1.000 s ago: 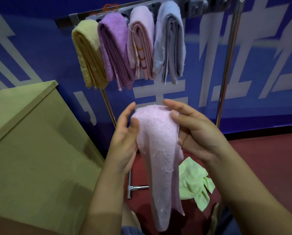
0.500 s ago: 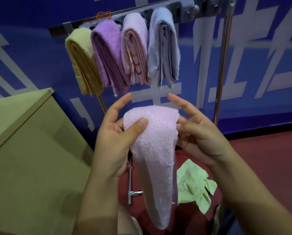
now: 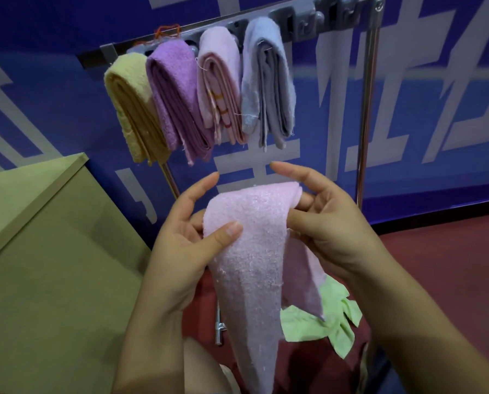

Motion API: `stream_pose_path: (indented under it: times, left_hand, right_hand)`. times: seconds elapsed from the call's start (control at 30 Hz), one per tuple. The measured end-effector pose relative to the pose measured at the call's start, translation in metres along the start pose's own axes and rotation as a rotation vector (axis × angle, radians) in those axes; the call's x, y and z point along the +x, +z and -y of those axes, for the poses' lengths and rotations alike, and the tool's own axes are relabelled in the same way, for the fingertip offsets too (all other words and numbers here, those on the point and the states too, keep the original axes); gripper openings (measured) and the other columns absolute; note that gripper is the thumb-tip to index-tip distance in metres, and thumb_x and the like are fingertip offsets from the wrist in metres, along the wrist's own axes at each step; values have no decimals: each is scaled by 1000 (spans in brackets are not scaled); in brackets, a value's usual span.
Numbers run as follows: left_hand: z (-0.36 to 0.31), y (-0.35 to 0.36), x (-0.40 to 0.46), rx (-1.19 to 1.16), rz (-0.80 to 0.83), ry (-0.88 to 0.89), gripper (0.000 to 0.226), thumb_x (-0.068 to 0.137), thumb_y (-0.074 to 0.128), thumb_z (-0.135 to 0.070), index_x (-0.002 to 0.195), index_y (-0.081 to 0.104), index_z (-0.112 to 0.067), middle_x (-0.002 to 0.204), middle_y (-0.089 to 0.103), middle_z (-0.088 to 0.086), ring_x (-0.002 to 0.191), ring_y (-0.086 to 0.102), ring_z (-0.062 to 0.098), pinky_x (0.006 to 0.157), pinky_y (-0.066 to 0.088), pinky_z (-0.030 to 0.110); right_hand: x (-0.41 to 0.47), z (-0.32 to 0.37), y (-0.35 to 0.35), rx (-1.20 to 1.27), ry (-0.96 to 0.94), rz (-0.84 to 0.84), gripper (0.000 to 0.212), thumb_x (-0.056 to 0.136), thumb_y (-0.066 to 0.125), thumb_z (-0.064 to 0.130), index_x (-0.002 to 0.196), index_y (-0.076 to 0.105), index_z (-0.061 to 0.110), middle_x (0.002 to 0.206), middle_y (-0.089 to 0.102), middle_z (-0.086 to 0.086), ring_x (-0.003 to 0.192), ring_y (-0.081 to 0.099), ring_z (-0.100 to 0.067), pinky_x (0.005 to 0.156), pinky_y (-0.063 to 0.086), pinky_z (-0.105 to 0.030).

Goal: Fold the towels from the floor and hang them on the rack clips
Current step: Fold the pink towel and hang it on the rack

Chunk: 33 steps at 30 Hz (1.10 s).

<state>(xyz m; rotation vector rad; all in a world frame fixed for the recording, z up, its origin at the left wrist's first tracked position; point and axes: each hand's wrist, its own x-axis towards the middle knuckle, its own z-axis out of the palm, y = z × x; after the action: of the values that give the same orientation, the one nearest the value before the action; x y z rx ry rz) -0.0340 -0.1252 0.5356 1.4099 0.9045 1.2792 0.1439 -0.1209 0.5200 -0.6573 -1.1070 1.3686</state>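
A folded pale pink towel [image 3: 254,257] hangs down between my hands at the centre. My left hand [image 3: 180,245] pinches its upper left edge, thumb on the front. My right hand [image 3: 323,231] pinches the upper right edge, index finger raised above the fold. Above, the rack bar [image 3: 300,15] carries several folded towels on its clips: yellow [image 3: 132,109], purple [image 3: 178,98], pink striped [image 3: 220,89] and grey-blue [image 3: 269,81]. Free grey clips [image 3: 311,21] show at the bar's right end. A light green towel [image 3: 331,322] lies crumpled on the dark red floor [image 3: 450,265], partly hidden by the pink one.
A tan cardboard box [image 3: 53,265] fills the left side, close to my left arm. The rack's chrome upright post [image 3: 365,109] stands at the right, its foot [image 3: 219,328] under the towel. A blue wall banner [image 3: 436,95] is right behind the rack.
The view has tipped down a little, so the rack sits lower in view. My hands have shifted their hold along the pink towel's top fold, the right thumb now pinching its edge.
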Motion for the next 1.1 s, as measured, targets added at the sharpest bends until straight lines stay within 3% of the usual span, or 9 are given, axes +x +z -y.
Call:
stream_pose_path:
  times: [0.2,0.3,0.4,0.5,0.63,0.77,0.87,0.93,1.1]
  left_hand:
    - [0,4,0,-59,-3,40,59,60,77,-4,107,66,-38,89,75,7,85,71,17,68,55,24]
    - [-1,9,4,-53,-36,59,50,65,77,1,103,67,-31,94,72,6,84,70,14,68,55,24]
    - [-4,18,10,-94,-117,46,40,63,74,-7,99,65,-21,101,66,9,83,68,13,68,56,24]
    - [-9,25,15,-126,-118,14,38,63,69,-8,100,63,-15,81,71,0,73,69,11,62,55,22]
    - [-13,22,22,-98,-100,-7,35,68,66,-6,102,61,-12,67,71,-3,65,69,8,57,54,21]
    - [-12,15,24,-92,-112,-30,33,71,66,-5,103,60,-13,68,72,-2,65,69,9,57,55,22]
    - [-13,11,26,-108,-136,-36,40,65,67,-12,104,60,-13,71,72,-1,69,69,12,58,57,25]
    - [-13,7,27,-107,-141,-36,43,65,67,-15,107,59,-14,74,73,-1,73,70,13,61,58,28]
    - [-9,-5,25,-73,-43,-16,62,71,65,-31,131,47,-27,91,75,-2,88,70,16,73,58,29]
  right_hand:
    - [-3,10,4,-73,-56,-48,61,82,51,-22,113,61,28,106,51,-47,91,60,-42,93,45,-57]
    - [-1,5,1,-93,-75,-61,53,87,53,-13,116,61,31,90,52,-46,82,54,-47,94,44,-61]
    - [-1,-2,-1,-177,-74,-59,44,97,48,9,123,54,43,79,56,-20,77,53,-30,83,49,-44]
    - [-3,-6,-2,-172,-29,-26,38,98,44,26,124,49,53,102,71,6,91,68,-14,80,55,-29]
    - [-5,-3,-5,-85,-92,2,46,87,47,32,130,45,48,68,58,8,64,56,-3,64,48,-18]
    - [-6,2,-4,-103,-148,31,49,84,49,28,129,42,46,57,46,6,52,47,-1,52,43,-13]
    - [-6,-2,1,-206,-123,132,64,83,62,18,134,35,44,95,71,-7,87,69,-14,75,57,-27]
    - [-4,-4,5,-266,-118,155,71,83,65,8,137,33,42,128,58,-9,110,63,-18,89,54,-34]
    - [5,4,14,-197,-165,100,58,89,58,2,131,44,40,135,54,-5,112,62,-17,89,54,-34]
